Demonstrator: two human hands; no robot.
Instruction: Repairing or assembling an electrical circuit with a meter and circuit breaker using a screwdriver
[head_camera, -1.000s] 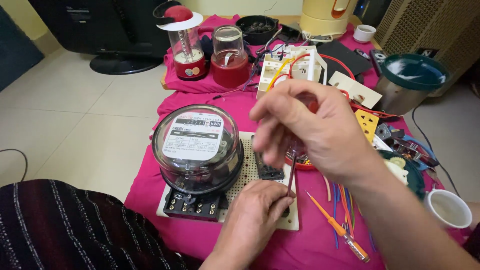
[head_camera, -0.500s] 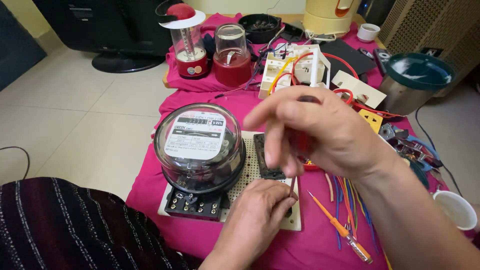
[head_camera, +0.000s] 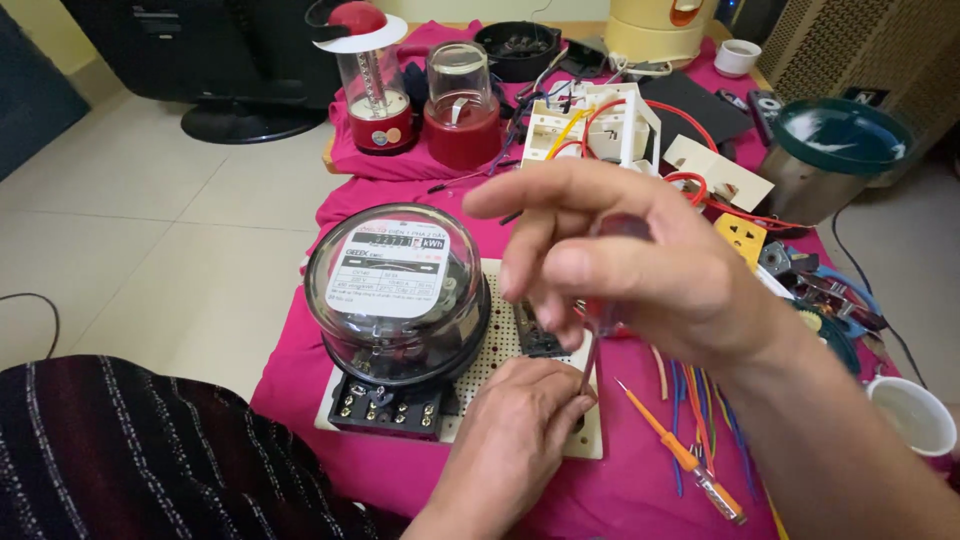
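The right hand (head_camera: 640, 270) is closed around the red handle of a screwdriver (head_camera: 610, 300), held upright, its thin shaft running down to the white perforated board (head_camera: 500, 345). The left hand (head_camera: 515, 440) rests on the board's near right corner, fingers curled where the shaft comes down; whether they pinch anything cannot be told. On the board's left part sits a round electricity meter (head_camera: 395, 290) under a clear dome, its black terminal block facing the viewer. A small black component (head_camera: 535, 335) lies on the board just below the right hand. An orange tester screwdriver (head_camera: 680, 455) lies on the pink cloth (head_camera: 300, 370) right of the board, beside loose coloured wires (head_camera: 700, 400). A white cup (head_camera: 912, 415) stands at far right.
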